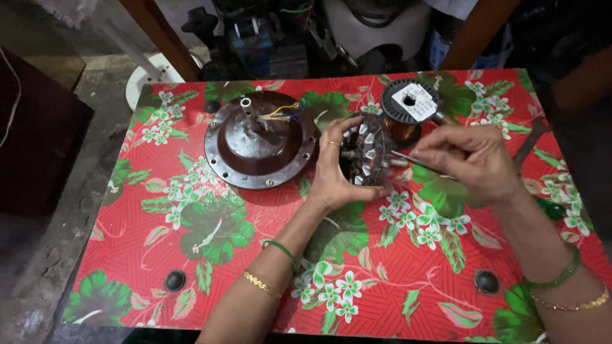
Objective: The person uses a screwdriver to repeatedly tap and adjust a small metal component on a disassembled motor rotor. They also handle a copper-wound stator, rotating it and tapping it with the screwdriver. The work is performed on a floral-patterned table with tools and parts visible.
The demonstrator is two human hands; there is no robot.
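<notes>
Red floral tablecloth (255,255) covers the work table. Left hand (335,172) clasps an upright motor stator (368,153) near the table's centre, fingers curled around it. Right hand (468,159) pinches a thin metal tool (408,157) touching the stator. Brown motor cover (258,143) lies just beside.

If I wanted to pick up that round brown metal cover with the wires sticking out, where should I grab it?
Probably by the outer rim of the brown cover, coming from the near-left side. It lies flat on the table, dome up, so the edge is the widest firm hold. The left hand and the wound core crowd its right side, and the centre shaft carries loose wires.
</notes>
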